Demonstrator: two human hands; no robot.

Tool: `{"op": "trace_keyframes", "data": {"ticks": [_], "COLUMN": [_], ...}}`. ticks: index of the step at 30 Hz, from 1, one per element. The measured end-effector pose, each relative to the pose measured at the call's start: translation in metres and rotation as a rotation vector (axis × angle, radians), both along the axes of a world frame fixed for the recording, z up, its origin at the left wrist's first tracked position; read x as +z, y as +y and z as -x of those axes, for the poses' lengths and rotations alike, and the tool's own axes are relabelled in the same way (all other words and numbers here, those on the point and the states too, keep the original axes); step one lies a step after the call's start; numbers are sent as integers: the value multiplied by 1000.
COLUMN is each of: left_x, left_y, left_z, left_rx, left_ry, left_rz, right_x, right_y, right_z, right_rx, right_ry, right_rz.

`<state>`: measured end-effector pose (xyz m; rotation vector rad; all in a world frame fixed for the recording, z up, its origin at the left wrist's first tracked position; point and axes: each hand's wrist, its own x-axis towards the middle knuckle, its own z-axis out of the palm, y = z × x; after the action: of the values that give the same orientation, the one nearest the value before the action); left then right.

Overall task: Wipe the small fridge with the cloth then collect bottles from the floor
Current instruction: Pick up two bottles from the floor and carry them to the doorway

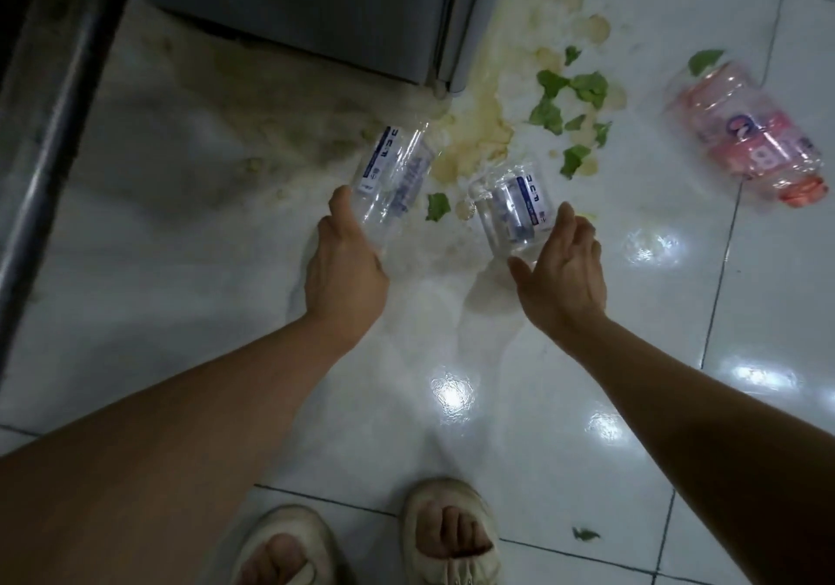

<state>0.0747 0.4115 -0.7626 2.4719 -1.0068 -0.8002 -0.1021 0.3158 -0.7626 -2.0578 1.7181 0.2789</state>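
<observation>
- On the white tiled floor (542, 403), three plastic bottles are counted: two clear ones with blue-and-white labels and one pink one.
- The left clear bottle (392, 173) is gripped near its lower end by the left hand (345, 268); the thumb is laid along its side and the fingers are curled beneath it, out of sight. The bottle is tilted up and away from the hand, towards the fridge corner.
- The right clear bottle (515, 211) is seen just in front of the right hand (560, 275). That hand's fingers are spread and held nearly straight, the palm turned to the bottle; whether the bottle is actually touched cannot be told.
- The pink bottle (745, 132) is laid on its side well apart from both hands, at the right of the view, with its orange cap end pointed towards the near right.
- The small grey fridge (316, 10) is seen at the top of the view, its lower corner near the left clear bottle.
- A yellowish spill (479, 132) is spread over the tiles from the fridge corner to between the two clear bottles.
- About a dozen torn green leaf pieces (583, 87) are scattered over and beside the spill, between the clear bottles and the pink one; a single piece is seen near the feet.
- Two feet in pale slippers (452, 535) are seen at the bottom edge.
- A dark metal bar (49, 141) is seen running along the left edge.
</observation>
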Motion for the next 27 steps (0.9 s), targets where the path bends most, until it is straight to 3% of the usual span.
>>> {"op": "trace_keyframes", "data": {"ticks": [6,11,18,27], "left_x": [-10,24,135,309], "left_y": [-7,-1,-1,-40], "left_z": [8,11,33,84], "left_rx": [-74,-138,-223,-306], "left_ry": [8,-5,23,43], "left_rz": [-8,-72,-172,-156], "right_x": [-24,9,129,329], "right_y": [-8,3,17,-9], "right_z": [0,6,39,96], "right_rx": [-95,-170,-243,-349], "right_ry": [-83,-142,-213,-210], "right_rz": [-8,-35,-47,4]}}
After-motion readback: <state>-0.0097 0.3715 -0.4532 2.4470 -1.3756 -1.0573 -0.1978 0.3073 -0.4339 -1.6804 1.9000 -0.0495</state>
